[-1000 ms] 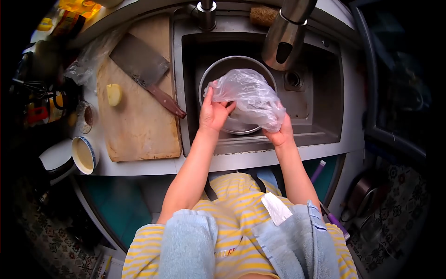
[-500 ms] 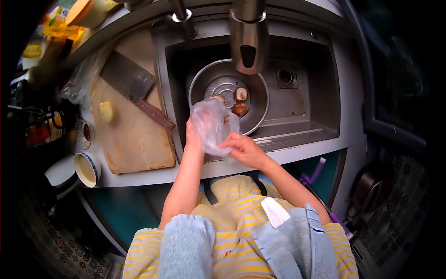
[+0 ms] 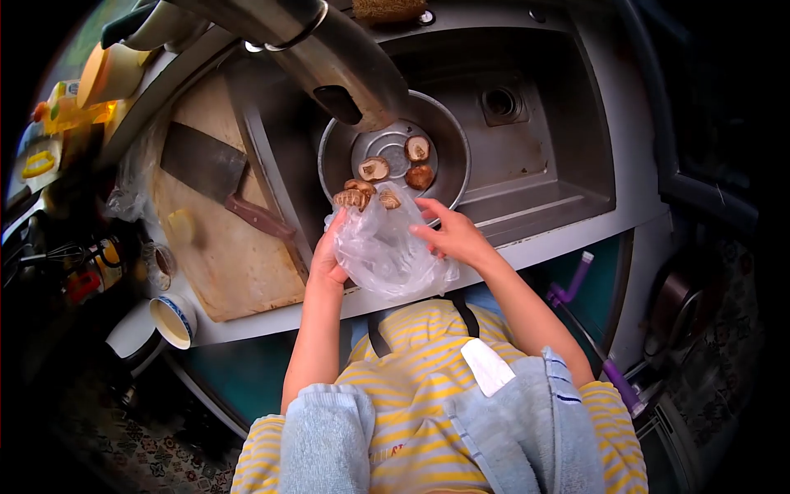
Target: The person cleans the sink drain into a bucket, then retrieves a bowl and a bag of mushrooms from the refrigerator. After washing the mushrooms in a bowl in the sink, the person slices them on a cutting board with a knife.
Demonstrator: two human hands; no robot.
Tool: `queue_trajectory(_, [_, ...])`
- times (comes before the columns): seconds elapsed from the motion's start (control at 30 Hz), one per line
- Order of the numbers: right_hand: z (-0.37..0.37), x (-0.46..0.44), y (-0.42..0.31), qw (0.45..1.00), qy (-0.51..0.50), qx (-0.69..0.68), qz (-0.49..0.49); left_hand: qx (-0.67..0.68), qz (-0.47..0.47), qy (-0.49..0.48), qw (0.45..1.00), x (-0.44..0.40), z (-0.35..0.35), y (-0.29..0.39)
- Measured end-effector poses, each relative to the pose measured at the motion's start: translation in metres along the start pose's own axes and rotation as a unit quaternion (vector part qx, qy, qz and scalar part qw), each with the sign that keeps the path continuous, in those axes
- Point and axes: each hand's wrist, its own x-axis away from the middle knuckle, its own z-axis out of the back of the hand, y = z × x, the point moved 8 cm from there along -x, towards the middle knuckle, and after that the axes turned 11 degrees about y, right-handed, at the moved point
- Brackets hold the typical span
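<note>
More mushrooms point(image 3: 374, 169) emerged; board point(image 3: 222, 259) beside sink point(image 3: 522, 156)

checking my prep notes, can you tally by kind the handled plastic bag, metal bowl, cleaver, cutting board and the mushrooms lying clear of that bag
Plastic bag, handled: 1
Metal bowl: 1
Mushrooms clear of that bag: 3
Cleaver: 1
Cutting board: 1
Total: 7

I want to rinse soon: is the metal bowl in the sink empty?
The metal bowl is not empty: at least three mushrooms lie inside it, beyond the plastic bag.
</note>
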Motion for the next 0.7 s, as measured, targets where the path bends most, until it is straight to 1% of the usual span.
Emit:
queue_trajectory(0.03, [-0.007, -0.009, 0.007, 0.997, 0.007, 0.069, 0.038, -0.031, -0.016, 0.019, 0.999, 0.0, 0.006, 0.0])
queue_trajectory(0.07, [-0.012, -0.016, 0.007, 0.987, 0.013, 0.139, 0.076, -0.003, -0.036, 0.011, 0.999, 0.004, -0.001, 0.001])
queue_trajectory(0.1, [-0.022, -0.019, 0.008, 0.982, -0.021, 0.175, 0.061, 0.025, -0.055, 0.004, 0.998, 0.01, -0.012, 0.001])
queue_trajectory(0.17, [-0.036, -0.028, 0.009, 0.984, -0.03, 0.15, 0.092, 0.103, -0.085, -0.013, 0.991, 0.011, -0.023, 0.001])
queue_trajectory(0.2, [-0.041, -0.033, 0.008, 0.984, -0.034, 0.138, 0.107, 0.129, -0.061, -0.067, 0.988, 0.007, -0.022, -0.002])
queue_trajectory(0.23, [-0.052, -0.039, 0.021, 0.994, -0.103, 0.025, 0.012, 0.154, -0.036, -0.122, 0.98, 0.001, -0.017, -0.007])
queue_trajectory(0.27, [-0.057, -0.035, 0.013, 0.987, -0.118, -0.106, -0.011, 0.179, -0.01, -0.175, 0.968, 0.005, -0.024, -0.008])
queue_trajectory(0.3, [-0.06, -0.028, 0.007, 0.962, -0.131, -0.235, -0.035, 0.126, -0.04, -0.097, 0.987, 0.001, -0.013, -0.01])
queue_trajectory(0.33, [-0.061, -0.023, 0.0, 0.921, -0.141, -0.359, -0.058, 0.091, -0.076, -0.062, 0.991, -0.002, -0.006, -0.008])
queue_trajectory(0.37, [-0.058, -0.019, 0.0, 0.929, -0.127, -0.339, -0.077, 0.057, -0.11, -0.028, 0.992, -0.002, -0.002, -0.006])
queue_trajectory(0.4, [-0.053, -0.014, -0.004, 0.91, -0.117, -0.39, -0.083, 0.022, -0.144, 0.005, 0.989, -0.002, 0.001, -0.003])
queue_trajectory(0.43, [-0.048, -0.007, -0.009, 0.888, -0.107, -0.439, -0.087, -0.178, -0.289, 0.034, 0.94, 0.011, -0.003, 0.008])
queue_trajectory(0.47, [-0.044, -0.002, -0.013, 0.863, -0.099, -0.487, -0.092, -0.092, -0.221, 0.025, 0.971, 0.009, -0.001, 0.002])
queue_trajectory(0.5, [-0.045, 0.002, -0.01, 0.874, -0.099, -0.465, -0.104, -0.004, -0.152, 0.017, 0.988, 0.009, 0.001, -0.003])
queue_trajectory(0.53, [-0.045, 0.006, -0.006, 0.884, -0.098, -0.443, -0.116, 0.084, -0.079, 0.009, 0.993, 0.011, 0.002, -0.011])
queue_trajectory(0.57, [-0.044, 0.009, -0.002, 0.893, -0.094, -0.422, -0.127, 0.061, -0.042, 0.02, 0.997, 0.014, 0.003, -0.018])
queue_trajectory(0.63, [-0.037, 0.008, 0.007, 0.925, -0.087, -0.354, -0.105, 0.015, 0.033, 0.037, 0.999, 0.022, 0.005, -0.033])
queue_trajectory(0.67, [-0.032, 0.008, 0.012, 0.94, -0.083, -0.318, -0.095, -0.203, -0.055, 0.067, 0.975, 0.026, 0.008, -0.029])
queue_trajectory(0.7, [-0.017, 0.006, 0.011, 0.942, -0.06, -0.322, -0.076, -0.274, -0.071, 0.055, 0.957, 0.034, 0.002, -0.032])
